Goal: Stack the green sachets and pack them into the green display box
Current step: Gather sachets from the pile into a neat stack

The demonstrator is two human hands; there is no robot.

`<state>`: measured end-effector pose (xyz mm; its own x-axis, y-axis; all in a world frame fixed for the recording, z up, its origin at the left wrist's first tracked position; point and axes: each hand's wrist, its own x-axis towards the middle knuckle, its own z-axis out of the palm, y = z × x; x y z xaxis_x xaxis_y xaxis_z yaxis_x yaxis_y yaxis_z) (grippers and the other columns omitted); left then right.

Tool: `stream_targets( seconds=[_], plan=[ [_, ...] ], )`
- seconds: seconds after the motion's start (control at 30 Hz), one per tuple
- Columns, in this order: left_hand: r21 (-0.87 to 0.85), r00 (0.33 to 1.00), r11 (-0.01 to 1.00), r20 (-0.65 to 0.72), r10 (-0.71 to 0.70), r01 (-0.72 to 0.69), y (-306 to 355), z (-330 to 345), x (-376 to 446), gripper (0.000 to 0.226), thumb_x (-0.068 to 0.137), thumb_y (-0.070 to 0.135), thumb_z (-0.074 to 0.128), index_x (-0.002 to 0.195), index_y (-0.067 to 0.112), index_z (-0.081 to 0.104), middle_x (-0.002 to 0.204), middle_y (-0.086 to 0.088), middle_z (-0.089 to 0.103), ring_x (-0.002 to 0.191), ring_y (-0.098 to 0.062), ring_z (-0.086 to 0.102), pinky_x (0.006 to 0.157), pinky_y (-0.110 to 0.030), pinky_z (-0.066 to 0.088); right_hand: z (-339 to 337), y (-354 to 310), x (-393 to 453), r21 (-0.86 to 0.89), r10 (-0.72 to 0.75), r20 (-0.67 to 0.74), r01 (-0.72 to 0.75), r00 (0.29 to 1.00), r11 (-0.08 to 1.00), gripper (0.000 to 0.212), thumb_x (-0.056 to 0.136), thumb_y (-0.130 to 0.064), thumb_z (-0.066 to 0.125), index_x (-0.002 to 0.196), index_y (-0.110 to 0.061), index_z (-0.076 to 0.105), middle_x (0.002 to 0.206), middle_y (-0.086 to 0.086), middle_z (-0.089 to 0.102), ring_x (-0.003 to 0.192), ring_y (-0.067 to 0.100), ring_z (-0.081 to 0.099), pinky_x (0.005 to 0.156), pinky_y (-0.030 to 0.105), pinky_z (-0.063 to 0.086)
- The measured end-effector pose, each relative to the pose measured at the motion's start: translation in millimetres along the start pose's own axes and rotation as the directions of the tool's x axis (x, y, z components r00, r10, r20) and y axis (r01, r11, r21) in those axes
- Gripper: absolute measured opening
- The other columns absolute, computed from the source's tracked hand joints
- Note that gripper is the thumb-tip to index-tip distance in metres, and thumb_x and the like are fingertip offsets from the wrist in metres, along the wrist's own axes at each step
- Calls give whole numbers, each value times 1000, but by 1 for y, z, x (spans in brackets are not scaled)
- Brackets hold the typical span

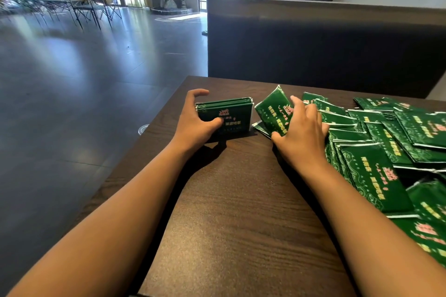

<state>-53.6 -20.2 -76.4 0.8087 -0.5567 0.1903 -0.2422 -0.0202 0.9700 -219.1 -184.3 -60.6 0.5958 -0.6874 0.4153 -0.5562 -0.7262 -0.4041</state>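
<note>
A small stack of green sachets (231, 113) stands on edge on the dark wooden table (241, 200). My left hand (193, 120) grips the stack from its left end, thumb on the front face and fingers arched over the top. To the right, my right hand (301, 132) pinches a single tilted green sachet (272, 111), lifted off the edge of a big loose pile of green sachets (386, 152). The pile spreads over the table's right side. No green display box shows in this view.
A dark upholstered bench back (313, 38) rises just beyond the table's far edge. The table's left edge (135, 142) drops to a glossy dark floor. A clear round lid or cup rim (143, 128) peeks out at that edge. Chairs and tables stand far left.
</note>
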Motion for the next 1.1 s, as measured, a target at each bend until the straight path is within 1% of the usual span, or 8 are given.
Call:
stream_targets(
  seconds=[0.17,0.3,0.43,0.5,0.63,0.73,0.9,1.1],
  plan=[
    [-6,1000,1000,-8,1,-1,0,0,0,73,79,17,81,129,50,41,123,-11,59,111,-34,67,82,-60,62,4,1,-1,172,15,-130,7,991,985,34,89,-13,57,122,-13,50,113,5,44,103,31,51,90,44,40],
    [10,1000,999,8,30,-31,2,1,-2,76,81,29,86,135,49,36,130,-10,55,115,-32,65,90,-56,61,-4,-4,-3,406,22,-311,112,950,907,24,84,-7,46,107,-8,52,105,4,46,86,20,46,67,25,35],
    [28,999,998,16,50,-50,6,0,-2,85,74,59,83,140,46,31,136,-10,52,120,-28,61,97,-41,58,-11,-13,-9,494,-71,-473,331,878,804,24,78,1,45,101,0,54,98,9,50,87,13,43,73,11,35],
    [34,997,997,31,67,-68,7,0,-3,89,76,64,80,145,39,30,129,-8,54,117,-27,63,90,-28,57,-9,-16,-11,462,-168,-455,393,875,795,25,78,1,47,101,-2,56,96,6,50,88,15,44,74,18,37],
    [67,989,992,115,95,-103,7,-4,-5,106,57,91,71,142,43,30,128,-7,54,115,-25,65,95,-39,59,13,-19,-14,261,-391,-169,424,905,867,38,86,-7,57,121,-19,63,112,1,53,100,16,40,84,30,37],
    [67,977,992,189,97,-112,9,-1,-6,102,63,67,83,145,37,30,125,-5,55,111,-20,67,91,-34,61,23,-18,-11,195,-353,-37,354,935,915,55,89,-11,65,141,-25,51,130,4,43,114,19,36,92,27,36],
    [164,964,966,209,163,-199,5,4,-4,92,79,21,90,147,32,29,120,-3,59,108,-14,68,97,-36,59,21,-16,-7,266,-276,-49,279,960,923,68,90,-19,71,148,-26,37,135,4,47,117,24,53,94,44,51],
    [171,955,951,193,223,-256,0,3,2,81,83,7,83,145,30,36,115,-9,63,102,-19,71,93,-43,60,24,-22,-7,157,-311,13,305,950,939,78,96,-34,62,159,-28,16,153,4,44,135,27,44,108,51,39]
  ],
)
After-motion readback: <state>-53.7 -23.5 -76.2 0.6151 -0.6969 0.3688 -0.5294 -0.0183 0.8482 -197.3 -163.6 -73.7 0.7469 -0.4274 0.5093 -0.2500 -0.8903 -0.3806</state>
